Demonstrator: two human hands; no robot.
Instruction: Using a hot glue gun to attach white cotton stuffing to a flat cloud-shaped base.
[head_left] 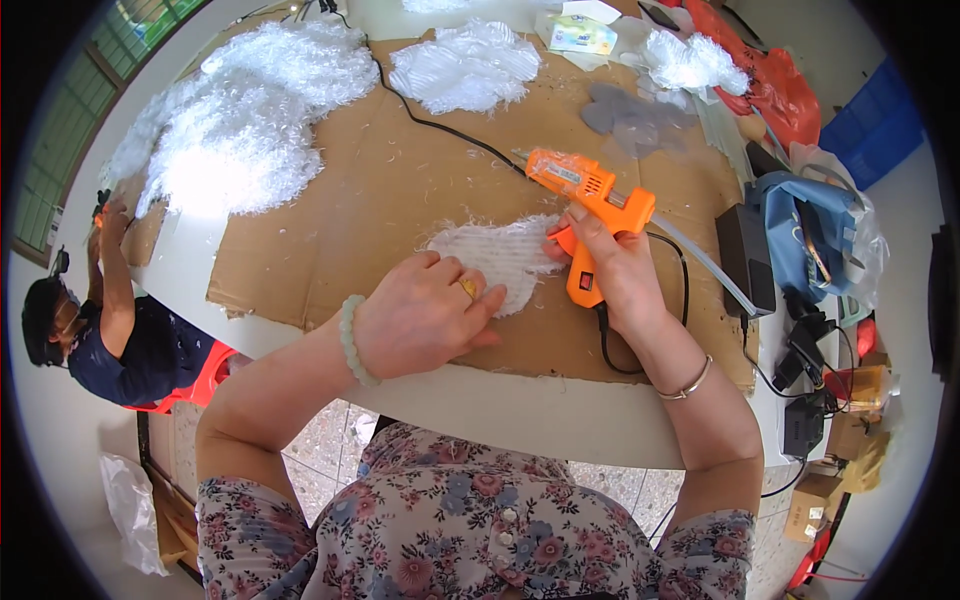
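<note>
- Bent fingers curl in on the left hand (420, 315), over the near left edge of a fuzzy white piece (500, 262); I can't tell if they pinch it. Wrapped snugly around the handle of an orange glue gun (598, 192), the right hand (625, 275) holds it up.
- That white piece lies flat on brown cardboard (360, 190), between the two hands. It has soft lines in rows, and its edges are shaggy, with loose hairs poking out.
- Far left, a person in a dark top (130, 340) has both arms up by the table.
- Next comes a big heap of white fluff (260, 110), all curly and messy, and very bright in places.
- Round, smooth beads make a pale green bracelet (353, 340) on the left wrist.
- Past the heap is another white piece (465, 65), wide and bumpy.
- Hard and shiny, the gun has small slots in its side. A long, cloudy glue stick (705, 262) pokes out of its back.
- Near the top right lies a thin grey sheet (635, 118), all crumpled.
- On the right stand a black box (745, 260) with straight sides and a floppy blue bag (810, 230).
</note>
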